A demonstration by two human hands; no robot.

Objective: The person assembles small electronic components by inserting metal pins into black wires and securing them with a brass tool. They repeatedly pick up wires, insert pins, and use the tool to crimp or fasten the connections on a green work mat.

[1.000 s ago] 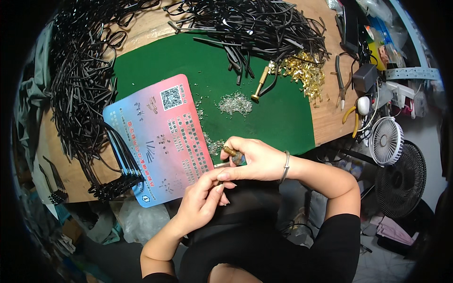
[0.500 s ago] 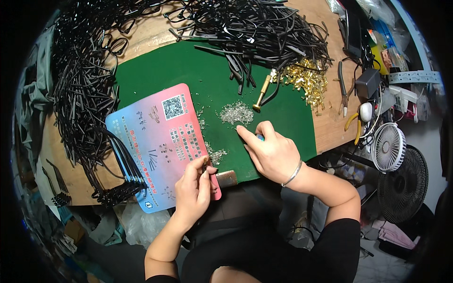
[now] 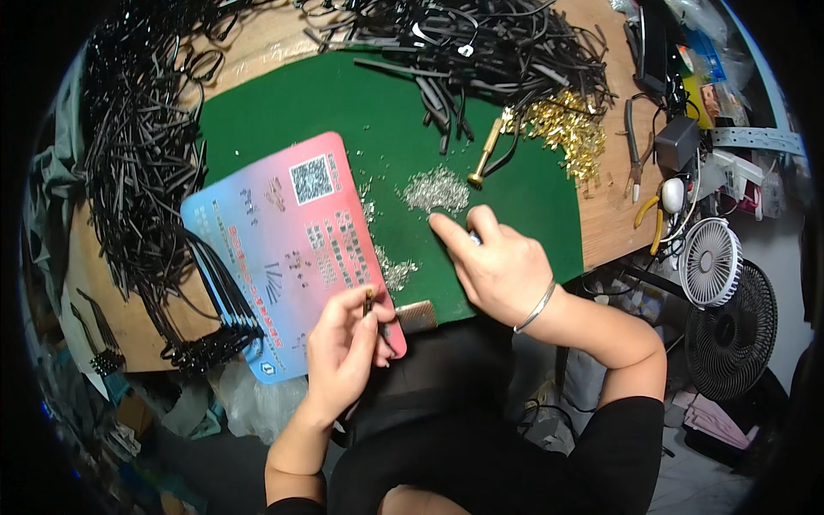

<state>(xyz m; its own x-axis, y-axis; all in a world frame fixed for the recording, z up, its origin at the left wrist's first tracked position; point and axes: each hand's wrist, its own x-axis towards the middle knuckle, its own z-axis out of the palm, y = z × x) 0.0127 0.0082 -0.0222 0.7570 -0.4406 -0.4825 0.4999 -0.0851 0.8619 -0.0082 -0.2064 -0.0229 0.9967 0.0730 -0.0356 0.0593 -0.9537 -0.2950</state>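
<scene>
Your bench [image 3: 614, 223] bears one green mat [image 3: 515, 215], one gold heap [image 3: 566, 129], one card [image 3: 275, 236], one brass tool [image 3: 487, 153] and two silver heaps [image 3: 436, 190]. Your left hand [image 3: 341, 348] pinches one dark piece [image 3: 369, 302] near the card's right edge; your right hand [image 3: 511, 266] points its index finger at the larger silver heap's near edge, and whether its curled fingers grasp that bit of blue [image 3: 475, 238] I cannot tell. Best keep your left pinch steady and touch the silver lightly, scattering none.
</scene>
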